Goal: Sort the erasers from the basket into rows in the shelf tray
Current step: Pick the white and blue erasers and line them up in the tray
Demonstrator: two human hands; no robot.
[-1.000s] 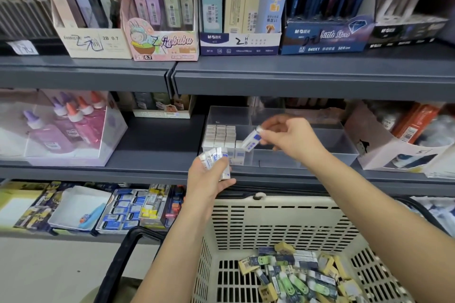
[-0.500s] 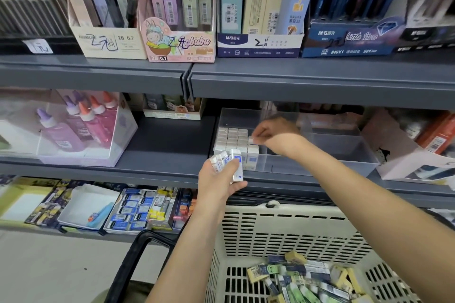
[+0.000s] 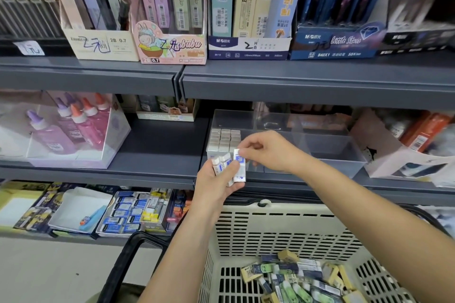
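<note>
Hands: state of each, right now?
Left hand: holds a bunch of white erasers.
Right hand: pinches the top of the rightmost eraser in that bunch.

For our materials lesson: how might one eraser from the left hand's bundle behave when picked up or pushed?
Probably light: the left hand holds several erasers at once. Flat-sided, so likely to slide, not roll. Stood on end like those in the tray, it may tip.
</note>
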